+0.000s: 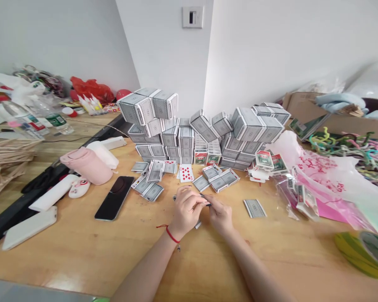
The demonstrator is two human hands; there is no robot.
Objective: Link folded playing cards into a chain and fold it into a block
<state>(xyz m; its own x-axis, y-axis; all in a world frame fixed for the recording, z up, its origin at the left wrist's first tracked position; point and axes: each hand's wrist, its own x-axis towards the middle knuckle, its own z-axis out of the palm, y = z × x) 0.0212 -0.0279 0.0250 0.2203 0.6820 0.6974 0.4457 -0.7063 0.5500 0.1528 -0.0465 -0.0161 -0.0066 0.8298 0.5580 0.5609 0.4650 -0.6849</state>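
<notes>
My left hand (pixel 186 211) and my right hand (pixel 221 214) meet over the wooden table (pixel 82 251), both closed round a small deck of playing cards (pixel 205 200) held between them. A red string circles my left wrist. Just beyond my hands lie loose decks with grey patterned backs (pixel 219 181) and a face-up card with red diamonds (pixel 185 173). A single grey-backed deck (pixel 255 208) lies to the right of my right hand. Behind stands a big pile of boxed card packs (pixel 204 130).
A black phone (pixel 114 197) lies left of my hands, with a pink pouch (pixel 87 165) and white items beyond it. Pink and clear plastic bags (pixel 321 184) hold more decks at right. Pipe cleaners (pixel 349 147) and a cardboard box (pixel 334 115) sit far right.
</notes>
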